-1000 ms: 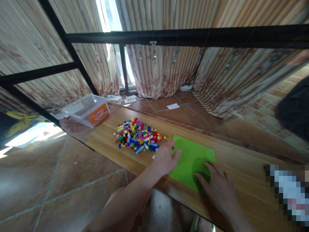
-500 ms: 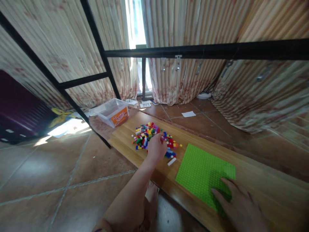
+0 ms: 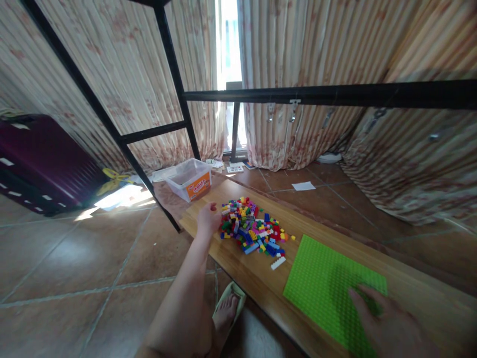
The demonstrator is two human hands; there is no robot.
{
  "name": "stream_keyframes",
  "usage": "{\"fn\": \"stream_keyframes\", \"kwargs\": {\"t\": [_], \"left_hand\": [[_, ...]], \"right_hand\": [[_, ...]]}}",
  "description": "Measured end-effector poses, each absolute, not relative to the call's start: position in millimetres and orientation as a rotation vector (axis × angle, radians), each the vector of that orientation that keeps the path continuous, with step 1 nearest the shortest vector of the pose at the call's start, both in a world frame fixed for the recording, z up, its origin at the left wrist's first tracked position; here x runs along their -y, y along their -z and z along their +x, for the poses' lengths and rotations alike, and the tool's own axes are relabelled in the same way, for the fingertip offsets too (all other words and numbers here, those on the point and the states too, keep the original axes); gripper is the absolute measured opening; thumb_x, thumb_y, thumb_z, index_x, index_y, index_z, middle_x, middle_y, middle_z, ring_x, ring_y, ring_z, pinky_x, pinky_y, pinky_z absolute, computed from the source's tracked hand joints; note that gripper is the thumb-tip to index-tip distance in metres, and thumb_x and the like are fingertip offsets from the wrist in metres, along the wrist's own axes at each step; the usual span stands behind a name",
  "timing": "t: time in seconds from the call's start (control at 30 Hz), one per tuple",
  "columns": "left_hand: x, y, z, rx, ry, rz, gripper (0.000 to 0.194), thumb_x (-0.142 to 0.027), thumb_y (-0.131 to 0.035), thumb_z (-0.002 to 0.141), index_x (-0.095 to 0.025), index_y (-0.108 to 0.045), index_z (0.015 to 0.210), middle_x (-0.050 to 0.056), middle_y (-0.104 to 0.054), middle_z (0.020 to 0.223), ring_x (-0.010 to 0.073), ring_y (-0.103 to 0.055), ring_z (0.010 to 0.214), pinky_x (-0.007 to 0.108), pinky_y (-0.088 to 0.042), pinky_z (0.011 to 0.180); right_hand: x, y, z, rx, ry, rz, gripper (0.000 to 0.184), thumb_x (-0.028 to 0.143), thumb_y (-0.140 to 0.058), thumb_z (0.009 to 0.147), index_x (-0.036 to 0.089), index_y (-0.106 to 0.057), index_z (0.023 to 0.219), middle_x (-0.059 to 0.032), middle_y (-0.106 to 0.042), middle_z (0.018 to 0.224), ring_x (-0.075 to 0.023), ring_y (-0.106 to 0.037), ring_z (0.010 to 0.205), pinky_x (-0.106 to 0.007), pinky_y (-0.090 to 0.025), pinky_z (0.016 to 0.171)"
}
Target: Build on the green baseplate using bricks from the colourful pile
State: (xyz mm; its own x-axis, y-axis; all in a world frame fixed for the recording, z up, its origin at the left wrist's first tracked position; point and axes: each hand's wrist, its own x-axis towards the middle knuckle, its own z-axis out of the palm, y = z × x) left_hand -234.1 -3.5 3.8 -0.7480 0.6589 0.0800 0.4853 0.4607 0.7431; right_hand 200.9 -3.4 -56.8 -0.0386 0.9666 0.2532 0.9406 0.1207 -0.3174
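Observation:
My left hand (image 3: 209, 219) is at the left edge of a heap of small coloured building bricks (image 3: 253, 233) on a wooden bench. Its fingers are curled together, and whatever they may hold is too small to make out. A white brick (image 3: 278, 263) lies apart at the heap's near right side. To the right lies a flat green studded baseplate (image 3: 316, 273). Over its right edge hovers my right hand (image 3: 391, 318), thumb and fingers apart with nothing between them, casting a shadow on the plate.
A clear plastic tub (image 3: 190, 180) with an orange label stands beyond the bench's left end. Black metal bars (image 3: 316, 94) run across and down behind the wooden bench (image 3: 238, 268). A purple suitcase (image 3: 44, 159) is on the left, and a sandalled foot (image 3: 228, 308) rests below.
My left hand has moved left from above the middle of the brick heap to its left edge. The right hand stays by the baseplate. The whole view has shifted somewhat.

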Motion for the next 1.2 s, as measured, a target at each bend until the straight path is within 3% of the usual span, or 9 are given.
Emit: {"fn": "stream_keyframes", "kwargs": {"t": [0.27,0.4,0.53,0.7,0.8,0.93,1.03,1.2], "left_hand": [[-4,8,-234,-2.351,-1.142,1.101,0.036,-0.022,-0.07,0.076,-0.013,-0.066,0.11,0.007,-0.072,0.083,0.0175,-0.066,0.075,0.027,-0.048,0.07],[-6,8,-232,-2.33,-1.166,1.109,0.033,-0.018,-0.067,0.076,-0.013,-0.067,0.109,0.007,-0.072,0.085,0.0176,-0.066,0.078,0.026,-0.048,0.069],[-1,1,-235,-2.127,-1.346,1.011,0.034,-0.023,-0.066,0.077,-0.012,-0.066,0.11,0.006,-0.071,0.082,0.0142,-0.063,0.068,0.024,-0.047,0.06],[8,-14,-204,-1.482,-1.558,0.817,0.039,-0.031,-0.078,0.065,-0.015,-0.07,0.1,0.003,-0.07,0.082,0.0116,-0.062,0.068,0.022,-0.048,0.063],[11,-20,-158,-1.202,-1.464,0.769,0.034,-0.032,-0.081,0.062,-0.015,-0.072,0.091,0.002,-0.069,0.08,0.0097,-0.06,0.066,0.022,-0.047,0.065],[17,-20,-95,-0.986,-1.24,0.817,0.023,-0.031,-0.077,0.068,-0.013,-0.071,0.081,0.0,-0.065,0.073,0.0075,-0.056,0.064,0.021,-0.044,0.066],[20,-18,-67,-0.948,-1.166,0.838,0.021,-0.029,-0.076,0.07,-0.013,-0.069,0.08,0.0,-0.064,0.071,0.0078,-0.056,0.065,0.021,-0.042,0.066],[18,-12,-52,-0.986,-1.139,0.857,0.024,-0.035,-0.074,0.072,-0.013,-0.065,0.076,-0.001,-0.062,0.067,0.0098,-0.056,0.064,0.023,-0.043,0.065]], "right_hand": [[-9,60,190,1.929,-0.276,-1.861,0.048,0.056,-0.043,0.083,0.024,-0.073,0.103,-0.0157,-0.072,0.095,-0.0314,-0.065,0.068,-0.047,-0.05,0.062],[-10,52,186,1.873,-0.305,-1.917,0.052,0.061,-0.045,0.081,0.021,-0.072,0.101,-0.0168,-0.072,0.096,-0.0304,-0.065,0.065,-0.046,-0.05,0.061],[-9,40,177,1.798,-0.318,-1.955,0.05,0.061,-0.046,0.081,0.023,-0.073,0.101,-0.0156,-0.073,0.093,-0.0287,-0.064,0.061,-0.045,-0.05,0.062],[-1,27,152,1.596,-0.404,-1.821,0.046,0.058,-0.053,0.081,0.021,-0.073,0.098,-0.014,-0.073,0.102,-0.0323,-0.068,0.089,-0.045,-0.052,0.078],[9,17,126,1.473,-0.493,-1.556,0.042,0.056,-0.058,0.082,0.02,-0.073,0.098,-0.0114,-0.074,0.104,-0.0278,-0.067,0.097,-0.042,-0.05,0.09],[19,6,95,1.369,-0.89,-1.3,0.038,0.05,-0.063,0.082,0.019,-0.073,0.101,-0.0082,-0.075,0.094,-0.0182,-0.067,0.074,-0.033,-0.055,0.072],[19,4,85,1.272,-1.083,-1.18,0.033,0.047,-0.069,0.079,0.02,-0.074,0.099,-0.0047,-0.075,0.083,-0.0137,-0.063,0.063,-0.026,-0.051,0.056],[14,6,83,1.109,-1.177,-1.12,0.028,0.042,-0.076,0.072,0.021,-0.075,0.09,-0.0018,-0.073,0.072,-0.0127,-0.062,0.058,-0.026,-0.052,0.053]]}}
